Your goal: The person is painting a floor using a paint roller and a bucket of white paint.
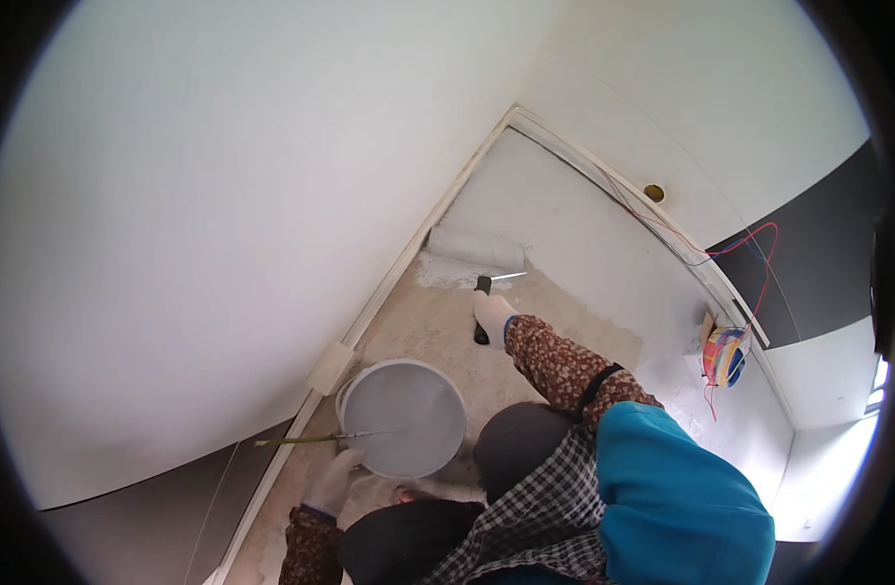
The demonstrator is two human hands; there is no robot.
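Note:
My right hand (493, 314), in a pale glove, is closed round the black handle of a paint roller. The wide roller sleeve (475, 250), coated in light grey, lies on the floor beside the left wall's skirting. Wet grey coating (555, 219) covers the floor beyond and to the right of it. At the lower left my gloved left hand (332, 483) grips the near-left rim of a white bucket (457, 385); its fingers are partly blurred. Light grey liquid fills the bucket. A thin stick (306, 441) leans over the rim with one end in the liquid.
Bare beige floor (418, 327) lies round the bucket. A small pale box (330, 369) sits at the left skirting. Red and blue wires (681, 241) hang along the right wall, near a round hole (654, 193). Coils of coloured wire (725, 356) stand at the right wall.

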